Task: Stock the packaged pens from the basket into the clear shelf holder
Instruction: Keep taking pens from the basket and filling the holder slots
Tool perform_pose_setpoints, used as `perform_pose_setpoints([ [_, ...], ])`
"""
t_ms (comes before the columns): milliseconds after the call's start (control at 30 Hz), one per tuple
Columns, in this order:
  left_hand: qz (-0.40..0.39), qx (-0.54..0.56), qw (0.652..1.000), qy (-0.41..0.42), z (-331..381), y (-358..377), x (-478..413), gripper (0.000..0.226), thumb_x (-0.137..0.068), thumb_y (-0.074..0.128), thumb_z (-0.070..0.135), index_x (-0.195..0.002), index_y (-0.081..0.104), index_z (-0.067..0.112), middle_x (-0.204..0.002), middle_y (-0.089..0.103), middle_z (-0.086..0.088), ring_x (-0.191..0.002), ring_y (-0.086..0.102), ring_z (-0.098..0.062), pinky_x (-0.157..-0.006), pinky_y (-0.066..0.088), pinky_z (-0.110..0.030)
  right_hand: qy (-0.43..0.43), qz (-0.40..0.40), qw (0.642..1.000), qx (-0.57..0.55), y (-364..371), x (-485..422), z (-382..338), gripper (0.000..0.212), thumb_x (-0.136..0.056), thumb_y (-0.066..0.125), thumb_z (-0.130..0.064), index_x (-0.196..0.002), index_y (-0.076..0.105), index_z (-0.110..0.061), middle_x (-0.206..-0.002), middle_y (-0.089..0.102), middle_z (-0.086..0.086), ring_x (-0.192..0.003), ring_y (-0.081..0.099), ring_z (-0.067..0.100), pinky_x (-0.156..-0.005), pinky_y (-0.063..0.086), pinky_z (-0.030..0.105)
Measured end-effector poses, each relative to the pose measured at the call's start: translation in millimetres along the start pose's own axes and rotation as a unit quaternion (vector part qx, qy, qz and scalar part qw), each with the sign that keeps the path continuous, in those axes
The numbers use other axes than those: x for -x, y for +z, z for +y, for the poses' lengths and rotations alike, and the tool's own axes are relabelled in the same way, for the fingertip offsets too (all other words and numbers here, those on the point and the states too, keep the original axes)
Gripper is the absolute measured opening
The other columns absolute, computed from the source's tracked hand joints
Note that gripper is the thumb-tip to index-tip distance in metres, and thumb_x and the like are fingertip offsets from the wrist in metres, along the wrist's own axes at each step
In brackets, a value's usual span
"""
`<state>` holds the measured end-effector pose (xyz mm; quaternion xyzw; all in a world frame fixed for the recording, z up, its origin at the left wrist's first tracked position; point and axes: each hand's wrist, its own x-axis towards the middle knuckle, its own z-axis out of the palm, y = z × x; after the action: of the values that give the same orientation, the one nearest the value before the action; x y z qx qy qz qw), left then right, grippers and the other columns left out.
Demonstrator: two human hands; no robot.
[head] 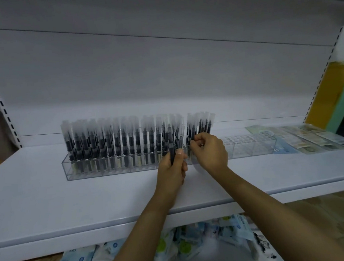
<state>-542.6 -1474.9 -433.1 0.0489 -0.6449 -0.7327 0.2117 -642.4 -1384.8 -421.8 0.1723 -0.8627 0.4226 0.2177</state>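
Packaged pens stand upright in close rows in the clear shelf holder, filling it from its left end to about its middle. A smaller cluster stands just past a narrow gap. Beyond that, the holder's right end shows only its grid of cells.

The left hand is in front of the holder's middle, just before its front wall. Its fingers are curled round a small bundle of black pens in clear sleeves, held upright, with the sleeve tops rising level with the stocked rows.

The right hand is over the holder just right of the gap. Its fingers are curled, and thumb and forefinger are pinched on a sleeved pen at the near edge of the smaller cluster.

The holder sits on a white shelf. Flat printed packets lie on the shelf beyond the holder's right end. Pale blue packs lie heaped below the shelf's front edge, in front of the holder.
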Motion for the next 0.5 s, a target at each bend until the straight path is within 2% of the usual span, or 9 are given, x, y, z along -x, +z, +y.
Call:
perform_pose_setpoints([
  [300, -0.008, -0.006, 1.0, 0.0, 1.5, -0.5, 0.4, 0.026, -0.1, 0.045, 0.031, -0.086, 0.058, 0.012, -0.052, 0.045, 0.009, -0.042, 0.035, -0.005, -0.041, 0.029, -0.018, -0.019, 0.024, 0.998, -0.055, 6.1, -0.4, 4.6, 0.016, -0.088, 0.064, -0.023, -0.097, 0.066, -0.01, -0.082, 0.065, -0.003, -0.073, 0.063, 0.016, -0.066, 0.052, 0.031],
  [500, -0.011, -0.004, 1.0, 0.001, 0.8, -0.8, 0.1, 0.026, -0.099, 0.046, 0.03, -0.088, 0.057, 0.01, -0.052, 0.044, 0.009, -0.043, 0.034, -0.005, -0.041, 0.028, -0.017, -0.023, 0.008, 0.998, -0.058, 1.6, -1.3, 8.8, 0.011, -0.087, 0.064, -0.015, -0.095, 0.069, -0.01, -0.079, 0.064, -0.003, -0.073, 0.063, 0.015, -0.068, 0.055, 0.033],
])
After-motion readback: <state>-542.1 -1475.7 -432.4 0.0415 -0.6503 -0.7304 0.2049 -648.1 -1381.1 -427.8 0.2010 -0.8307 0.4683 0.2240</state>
